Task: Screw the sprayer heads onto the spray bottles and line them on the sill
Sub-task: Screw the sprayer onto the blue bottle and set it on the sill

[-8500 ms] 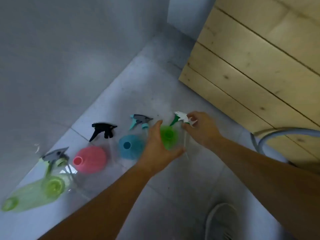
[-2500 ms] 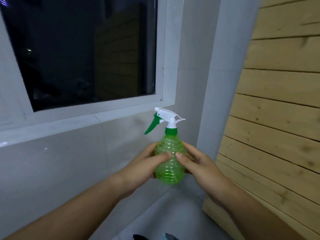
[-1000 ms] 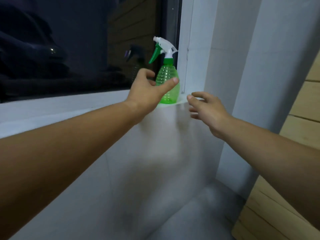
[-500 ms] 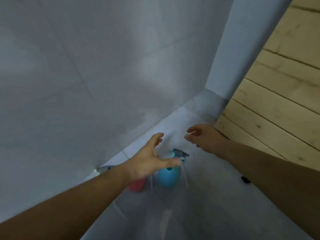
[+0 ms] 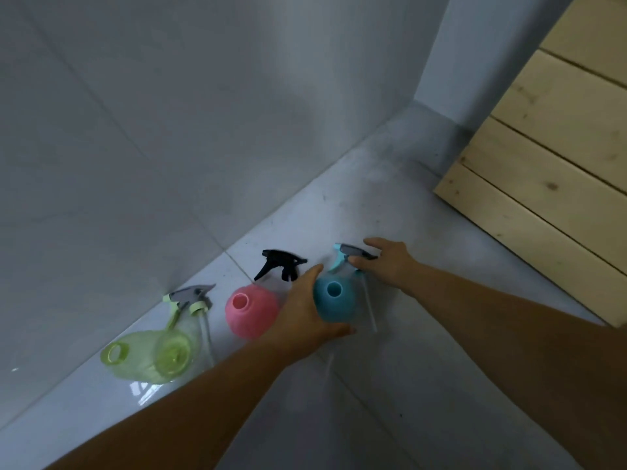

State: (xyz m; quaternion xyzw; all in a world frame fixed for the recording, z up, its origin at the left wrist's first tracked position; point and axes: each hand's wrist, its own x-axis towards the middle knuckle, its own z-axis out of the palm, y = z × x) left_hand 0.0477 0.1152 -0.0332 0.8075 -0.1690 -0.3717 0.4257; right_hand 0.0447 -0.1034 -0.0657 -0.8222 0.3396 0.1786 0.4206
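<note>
Floor [image 5: 424,368]: pale glossy tile with thin grout lines; reflections are seen near the wall [image 5: 169,130], which is tiled in smooth grey.
Planks [image 5: 549,184]: light, knotty wood is seen at the right, with dark gaps between the boards.
Blue bottle [image 5: 334,300]: a round, opaque, matt body is stood upright on the floor, its neck open and uncapped.
Left hand [image 5: 305,320]: it is curved around the blue bottle's left side, thumb below and fingers above; whether the grip is closed cannot be told.
Blue sprayer [image 5: 353,257]: a grey-topped head with a pale blue trigger is laid on the floor just behind the blue bottle; a clear dip tube is trailed past it.
Right hand [image 5: 390,262]: the fingers are spread loosely and laid on the blue sprayer's rear end; nothing is clasped.
Pink bottle [image 5: 251,310]: bulbous, opaque and open-necked, it is stood just left of the left hand.
Black sprayer [image 5: 281,266]: angular, laid behind the pink bottle.
Green bottle [image 5: 152,354]: translucent, laid on its side.
Green sprayer [image 5: 190,296]: grey-topped, laid just behind the green bottle.
</note>
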